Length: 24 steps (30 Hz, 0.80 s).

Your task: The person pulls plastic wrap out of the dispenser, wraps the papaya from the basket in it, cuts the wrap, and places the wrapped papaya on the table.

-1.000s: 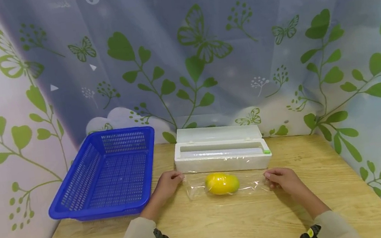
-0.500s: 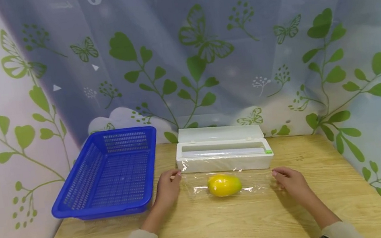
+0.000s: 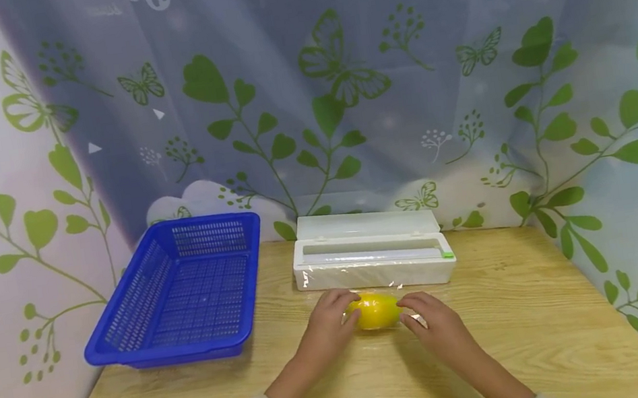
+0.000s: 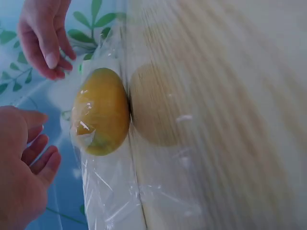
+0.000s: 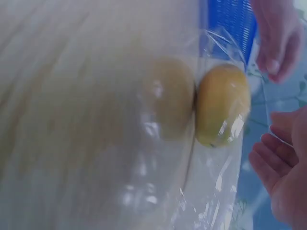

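A yellow mango [image 3: 376, 311] with a greenish right end lies on the table under clear plastic wrap [image 4: 108, 196], which spreads wrinkled past both its ends. At the fruit's left end is my left hand [image 3: 326, 327], fingers loosely bent. My right hand [image 3: 440, 328] is at the opposite end, thumb and fingers spread apart. Both wrist views show a gap between the hands and the wrapped mango, with neither hand gripping it. Just behind the fruit stands a white cling-film dispenser box [image 3: 375, 276], its lid raised and a roll [image 3: 372, 256] inside.
To the left stands a blue plastic basket [image 3: 171, 350] with perforated sides. The wooden table [image 3: 526, 319] meets a patterned curtain [image 3: 280, 95] at the back, right behind the dispenser box.
Both hands have left the side edges of the wrap and moved inward to the mango's ends. The mango, box and basket stay in place.
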Motion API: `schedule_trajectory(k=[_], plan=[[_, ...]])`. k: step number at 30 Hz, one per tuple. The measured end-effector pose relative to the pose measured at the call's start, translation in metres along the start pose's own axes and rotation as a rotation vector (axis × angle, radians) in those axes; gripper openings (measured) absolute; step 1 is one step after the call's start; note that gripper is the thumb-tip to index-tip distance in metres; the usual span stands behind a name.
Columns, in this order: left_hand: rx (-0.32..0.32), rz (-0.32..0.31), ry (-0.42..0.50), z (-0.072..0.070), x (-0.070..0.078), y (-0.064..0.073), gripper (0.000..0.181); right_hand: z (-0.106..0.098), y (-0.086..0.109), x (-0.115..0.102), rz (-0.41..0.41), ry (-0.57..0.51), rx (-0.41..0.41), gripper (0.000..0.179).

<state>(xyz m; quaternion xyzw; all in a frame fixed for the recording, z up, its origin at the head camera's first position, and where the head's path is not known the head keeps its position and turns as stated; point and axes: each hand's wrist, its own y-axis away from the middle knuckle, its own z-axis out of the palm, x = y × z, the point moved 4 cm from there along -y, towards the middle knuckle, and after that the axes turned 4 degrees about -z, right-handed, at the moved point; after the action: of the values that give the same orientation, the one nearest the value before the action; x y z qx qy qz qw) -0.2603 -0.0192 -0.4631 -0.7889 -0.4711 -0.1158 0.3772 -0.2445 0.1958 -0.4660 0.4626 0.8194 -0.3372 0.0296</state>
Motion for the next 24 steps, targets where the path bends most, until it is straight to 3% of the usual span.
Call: schedule_trajectory(k=[3,6,19,24], plan=[[-0.046,0.051,-0.050,0.006,0.004,-0.004,0.024,0.010,-0.003,-0.006,-0.091,0.037,0.018,0.029],[-0.085,0.052,-0.078,0.010,0.002,-0.008,0.026,0.017,-0.007,-0.007,-0.131,0.048,0.019,0.033],[-0.239,-0.013,-0.053,0.020,-0.020,-0.023,0.037,0.024,-0.020,-0.004,-0.106,0.048,-0.068,0.040],[-0.274,-0.051,-0.024,0.022,-0.023,-0.032,0.039,0.030,-0.027,0.003,-0.039,0.049,-0.126,0.043]])
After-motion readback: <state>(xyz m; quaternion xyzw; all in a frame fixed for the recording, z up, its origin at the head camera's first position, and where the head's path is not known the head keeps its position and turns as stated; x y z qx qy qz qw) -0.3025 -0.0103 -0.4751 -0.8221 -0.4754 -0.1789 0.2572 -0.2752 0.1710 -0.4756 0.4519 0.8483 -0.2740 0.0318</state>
